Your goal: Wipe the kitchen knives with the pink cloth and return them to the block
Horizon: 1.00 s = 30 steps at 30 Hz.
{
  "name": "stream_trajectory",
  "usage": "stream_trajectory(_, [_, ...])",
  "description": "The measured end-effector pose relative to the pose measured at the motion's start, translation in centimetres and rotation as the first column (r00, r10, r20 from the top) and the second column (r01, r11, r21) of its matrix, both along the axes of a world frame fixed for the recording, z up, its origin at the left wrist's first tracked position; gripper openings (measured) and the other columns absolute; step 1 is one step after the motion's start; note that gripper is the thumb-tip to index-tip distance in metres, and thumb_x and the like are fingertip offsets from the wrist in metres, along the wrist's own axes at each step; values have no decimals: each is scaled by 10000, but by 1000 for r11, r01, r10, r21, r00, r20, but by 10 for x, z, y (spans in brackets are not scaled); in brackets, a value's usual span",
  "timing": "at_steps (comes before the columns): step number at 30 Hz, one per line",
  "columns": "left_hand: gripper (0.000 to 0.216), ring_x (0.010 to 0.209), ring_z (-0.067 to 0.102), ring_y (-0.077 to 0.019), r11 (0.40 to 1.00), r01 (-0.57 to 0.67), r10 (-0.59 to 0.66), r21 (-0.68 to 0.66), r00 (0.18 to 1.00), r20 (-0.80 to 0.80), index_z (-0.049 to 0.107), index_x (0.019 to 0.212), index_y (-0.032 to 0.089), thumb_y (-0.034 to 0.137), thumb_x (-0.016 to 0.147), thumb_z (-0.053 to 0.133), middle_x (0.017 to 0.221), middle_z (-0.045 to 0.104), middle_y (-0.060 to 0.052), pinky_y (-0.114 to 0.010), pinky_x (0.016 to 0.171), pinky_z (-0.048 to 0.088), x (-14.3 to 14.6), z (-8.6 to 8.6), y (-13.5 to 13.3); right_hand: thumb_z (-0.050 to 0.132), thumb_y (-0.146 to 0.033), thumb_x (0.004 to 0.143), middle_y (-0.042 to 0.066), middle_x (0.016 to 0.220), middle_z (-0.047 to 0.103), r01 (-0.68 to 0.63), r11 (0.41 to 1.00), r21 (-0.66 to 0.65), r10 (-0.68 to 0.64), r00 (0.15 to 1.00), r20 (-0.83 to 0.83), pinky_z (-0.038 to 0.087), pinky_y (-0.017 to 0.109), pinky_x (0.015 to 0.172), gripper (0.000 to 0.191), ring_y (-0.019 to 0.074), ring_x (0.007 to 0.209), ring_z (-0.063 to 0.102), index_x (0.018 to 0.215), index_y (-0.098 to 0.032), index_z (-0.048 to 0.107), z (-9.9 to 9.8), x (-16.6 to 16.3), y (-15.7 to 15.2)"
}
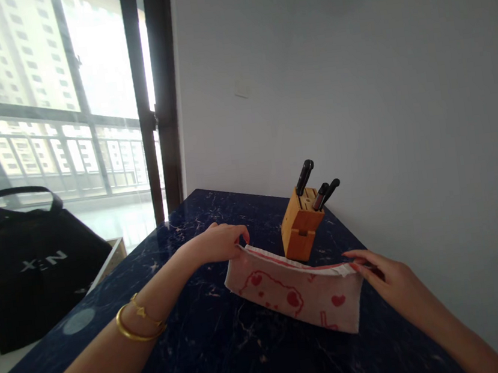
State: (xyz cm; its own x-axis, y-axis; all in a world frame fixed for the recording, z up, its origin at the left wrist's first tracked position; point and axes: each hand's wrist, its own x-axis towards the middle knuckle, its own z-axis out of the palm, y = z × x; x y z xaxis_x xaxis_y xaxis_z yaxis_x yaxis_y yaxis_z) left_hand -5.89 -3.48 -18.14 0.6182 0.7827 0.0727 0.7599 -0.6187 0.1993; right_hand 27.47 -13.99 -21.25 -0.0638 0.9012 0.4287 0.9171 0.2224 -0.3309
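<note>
Between my two hands hangs a pink and white towel (284, 288) with red hearts and a red outline drawing on it. It looks folded, and its top edge sags a little in the middle. My left hand (225, 242) is closed on the upper left corner, thumb and fingers pinched together. At the upper right corner my right hand (375, 271) pinches the cloth the same way. The towel is held over the dark blue marbled table (194, 332). Just behind it stands a wooden knife block (301, 225) with several dark-handled knives (306, 176).
A black bag (41, 266) with white lettering rests to the left of the table, by a light-coloured crate edge (108, 264). Grey wall (379, 104) borders the table at the back and right. Large windows (39, 103) are on the left.
</note>
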Motion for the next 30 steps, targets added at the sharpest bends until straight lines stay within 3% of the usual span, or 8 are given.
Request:
stream_trajectory(7, [321, 916, 573, -221, 1000, -14, 11, -24, 995, -104, 591, 954, 277, 147, 689, 467, 963, 658, -10, -414, 859, 328, 13, -26, 8, 362, -373, 818, 60, 836, 673, -51, 981, -188, 37, 996, -79, 485, 323, 719, 362, 212, 818, 635, 1066, -199, 560, -25, 0, 4])
stream_trajectory(14, [258, 962, 564, -253, 1000, -19, 16, -18, 989, -144, 609, 883, 248, 135, 690, 480, 1016, 654, -39, -444, 841, 336, 28, -52, 32, 340, -356, 839, 63, 917, 648, -80, 973, -217, 50, 989, -139, 444, 334, 760, 309, 216, 908, 602, 1039, -218, 530, -52, 13, 22])
stream_trajectory(16, [246, 954, 569, -253, 1000, -19, 16, -20, 989, -150, 612, 877, 250, 147, 684, 499, 1008, 656, -35, -447, 838, 342, 32, -55, 43, 348, -345, 839, 52, 894, 646, -92, 974, -208, 56, 983, -174, 436, 318, 726, 245, 205, 858, 607, 963, -217, 516, -60, 18, 30])
stream_trajectory(22, [244, 951, 572, -266, 999, -49, 47, -8, 987, -152, 625, 879, 238, 162, 672, 520, 974, 664, -55, -461, 833, 347, 44, -61, 67, 375, -387, 828, -42, 574, 563, -73, 977, -198, 17, 963, -269, 345, 251, 511, 177, 145, 516, 505, 883, -219, 390, -79, 29, 53])
stream_trajectory(30, [233, 952, 566, -267, 997, -75, 79, 35, 986, -145, 644, 856, 251, 175, 666, 534, 956, 667, -57, -424, 822, 347, 61, -73, 84, 386, -372, 799, -73, 503, 496, -80, 961, -263, 0, 957, -291, 286, 230, 462, 170, 120, 440, 429, 871, -220, 361, -93, 42, 80])
